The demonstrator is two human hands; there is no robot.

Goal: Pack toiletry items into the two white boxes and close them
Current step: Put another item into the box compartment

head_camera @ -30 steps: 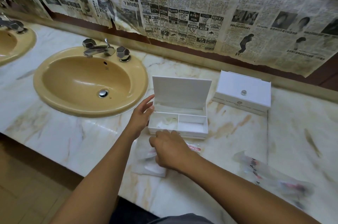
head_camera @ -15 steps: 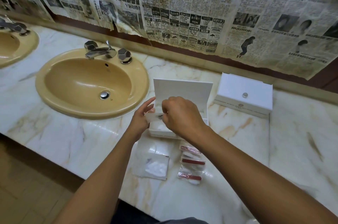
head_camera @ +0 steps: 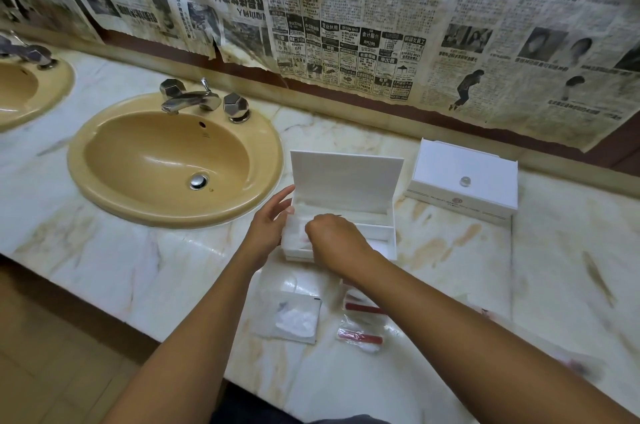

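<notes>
Two white boxes: the closed box [head_camera: 464, 181]; the open box [head_camera: 346, 202], where the right hand [head_camera: 337, 243] pinches a clear packet [head_camera: 294, 233], steadied by the relaxed left hand [head_camera: 268, 222].

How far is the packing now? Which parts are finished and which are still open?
Done: little that shows; the far white box is shut, contents unseen. In hand: the near box stands open, the left hand steadies its side and the right hand pushes a clear packet into its left compartment. Left: the cotton sachet and the red-striped packets lie on the counter, and this lid is not closed.
</notes>
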